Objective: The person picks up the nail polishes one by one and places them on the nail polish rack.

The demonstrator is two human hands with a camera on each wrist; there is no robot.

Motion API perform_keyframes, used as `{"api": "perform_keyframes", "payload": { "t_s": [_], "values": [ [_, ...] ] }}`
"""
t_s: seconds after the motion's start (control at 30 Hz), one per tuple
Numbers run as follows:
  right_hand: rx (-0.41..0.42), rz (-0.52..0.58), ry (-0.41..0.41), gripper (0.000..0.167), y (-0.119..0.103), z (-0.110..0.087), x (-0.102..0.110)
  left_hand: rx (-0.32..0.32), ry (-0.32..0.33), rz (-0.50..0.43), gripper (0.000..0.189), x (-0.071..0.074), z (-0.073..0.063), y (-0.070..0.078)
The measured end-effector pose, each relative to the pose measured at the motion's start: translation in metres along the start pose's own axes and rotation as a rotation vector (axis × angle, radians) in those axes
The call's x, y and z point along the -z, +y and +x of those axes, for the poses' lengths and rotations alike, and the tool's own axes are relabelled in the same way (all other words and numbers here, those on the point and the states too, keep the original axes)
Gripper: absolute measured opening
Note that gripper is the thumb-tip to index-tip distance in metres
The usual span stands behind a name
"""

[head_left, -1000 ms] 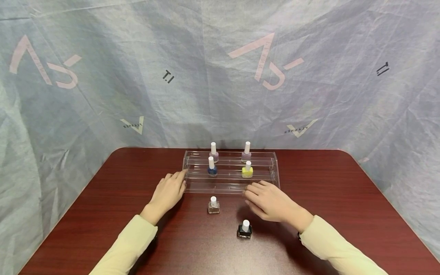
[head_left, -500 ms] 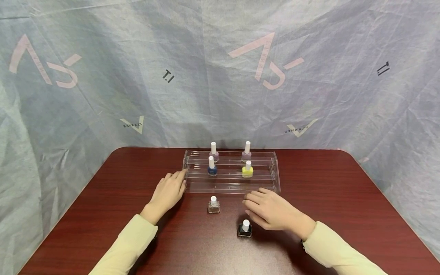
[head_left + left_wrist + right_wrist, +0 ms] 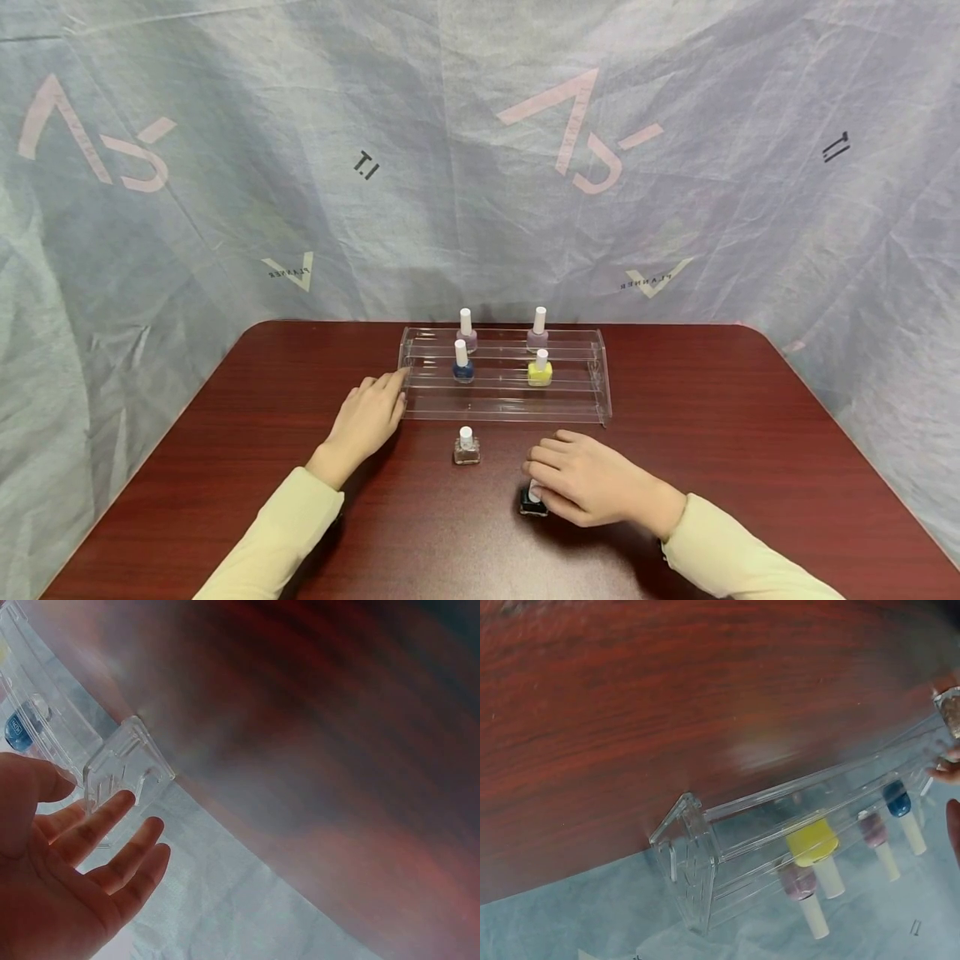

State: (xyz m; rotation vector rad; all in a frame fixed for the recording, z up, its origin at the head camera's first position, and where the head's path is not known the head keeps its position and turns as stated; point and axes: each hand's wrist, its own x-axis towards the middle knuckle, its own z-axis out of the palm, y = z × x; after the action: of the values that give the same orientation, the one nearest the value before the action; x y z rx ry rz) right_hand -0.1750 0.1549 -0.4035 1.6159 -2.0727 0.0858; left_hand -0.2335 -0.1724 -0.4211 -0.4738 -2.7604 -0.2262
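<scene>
My left hand rests with extended fingers at the left end of a clear tiered rack; the left wrist view shows its fingers loosely spread beside the rack's end panel. My right hand is at a black nail polish bottle on the table, thumb and index finger by its white cap, which they partly hide. Whether they pinch it cannot be made out. A clear, brownish nail polish bottle stands in front of the rack, between the hands.
On the rack's middle tier stand a blue bottle and a yellow bottle. Two pale purple bottles, one left and one right, stand on the tier behind. A grey cloth hangs behind the dark red table.
My right hand has drawn back from the rack's front toward me, down to the black bottle, now partly covering its cap. The left hand and the bottles have stayed put.
</scene>
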Motion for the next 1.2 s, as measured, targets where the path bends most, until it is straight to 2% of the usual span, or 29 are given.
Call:
{"api": "perform_keyframes", "payload": {
  "t_s": [0.43, 0.97, 1.2],
  "values": [
    [0.05, -0.007, -0.021, 0.016, -0.0072, -0.0024, -0.0027, -0.007, 0.001, 0.0, 0.042, -0.0007, 0.0, 0.0005],
    [0.064, 0.006, -0.027, 0.019, -0.0095, -0.0039, -0.0058, 0.003, 0.0, -0.007, 0.041, -0.0005, -0.0003, 0.0003],
    [0.061, 0.004, -0.03, 0.011, -0.0096, -0.0036, -0.0055, -0.004, 0.012, -0.005, 0.041, -0.0002, -0.0004, 0.0005]
  ]
}}
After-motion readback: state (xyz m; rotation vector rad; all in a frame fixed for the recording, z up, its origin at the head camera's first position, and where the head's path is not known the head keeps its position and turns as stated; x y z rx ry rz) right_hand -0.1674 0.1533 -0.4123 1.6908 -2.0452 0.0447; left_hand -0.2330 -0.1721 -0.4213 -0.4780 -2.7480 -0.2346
